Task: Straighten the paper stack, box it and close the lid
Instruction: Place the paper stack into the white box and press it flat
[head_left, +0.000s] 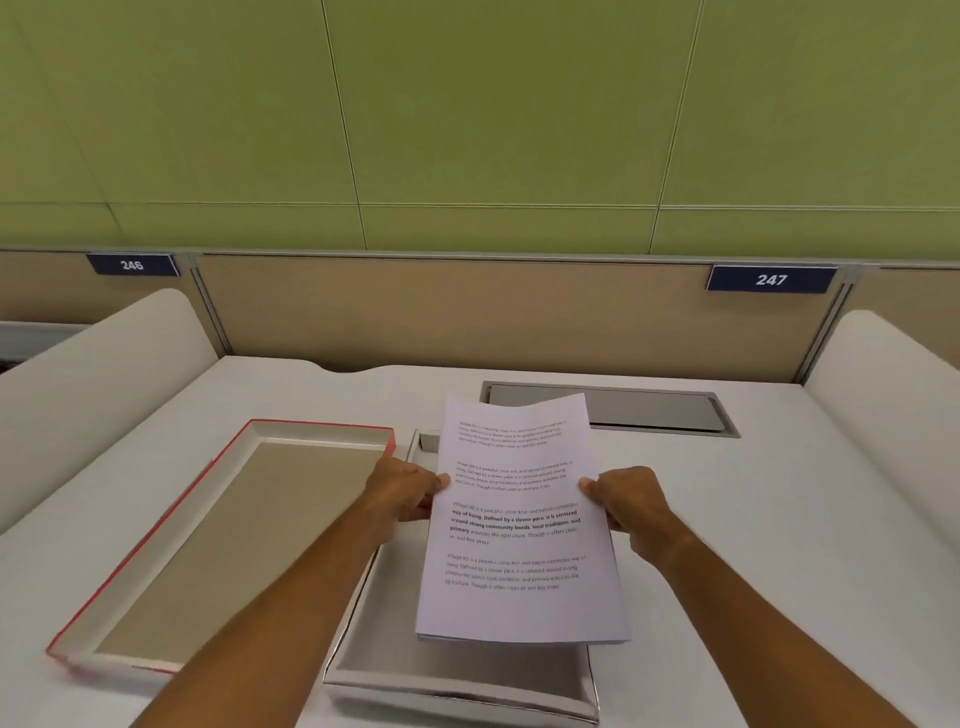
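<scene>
A stack of white printed sheets, the paper stack (519, 525), is held above the desk, tilted with its near edge low. My left hand (402, 493) grips its left edge and my right hand (626, 501) grips its right edge. Directly under the stack lies an open silver-grey box (457, 680), mostly hidden by the paper. To the left rests the lid (218, 545), inside up, with red outer walls and a beige inner face.
A white desk (753, 545) carries a grey metal cable hatch (613, 408) at the back. White rounded side dividers stand at left (98, 364) and right (893, 374). A beige partition with number plates 246 and 247 closes the back.
</scene>
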